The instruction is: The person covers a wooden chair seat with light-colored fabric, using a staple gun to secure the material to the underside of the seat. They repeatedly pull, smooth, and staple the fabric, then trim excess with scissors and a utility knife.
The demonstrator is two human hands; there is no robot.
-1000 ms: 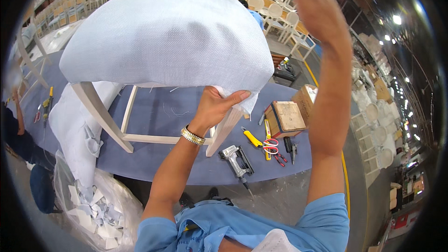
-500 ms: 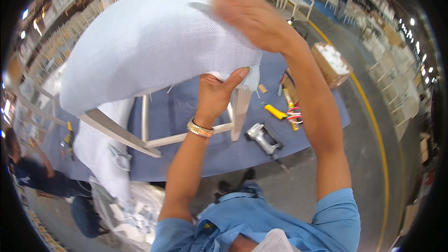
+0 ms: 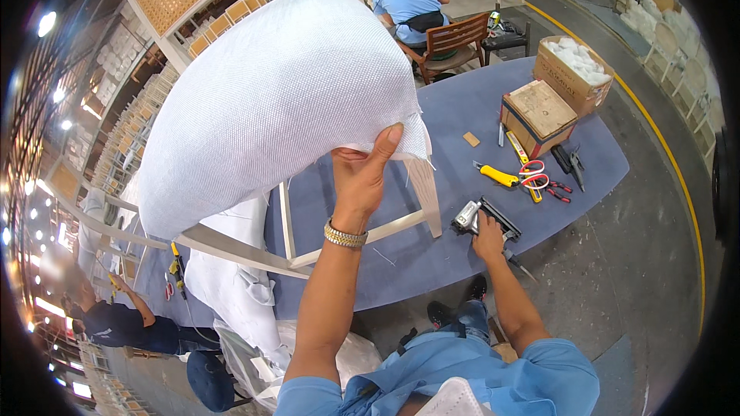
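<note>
A padded chair part covered in pale grey-white woven fabric [image 3: 277,100] curves across the middle, joined to a bare light wood frame [image 3: 422,189] standing on the table. My left hand [image 3: 362,173] pinches the fabric at the near right corner, thumb on top, the other fingers tucked underneath and partly hidden. A frayed fabric edge [image 3: 420,139] hangs beside the thumb. To the right, my right hand [image 3: 487,239] is closed round the handle of a silver and black staple gun [image 3: 505,219] lying at the table's near edge. A hose runs from the gun toward the floor.
On the blue-grey table [image 3: 462,123] lie a yellow utility knife [image 3: 497,176], scissors [image 3: 533,177], red-handled pliers [image 3: 561,191] and a wood-topped box [image 3: 539,114]. A carton of white stuffing [image 3: 574,69] stands behind. One co-worker [image 3: 405,0] sits beyond; another person [image 3: 116,316] works at left.
My right hand has come down from the top of the fabric to the staple gun and taken hold of it. The left hand keeps its grip on the corner. The view has shifted.
</note>
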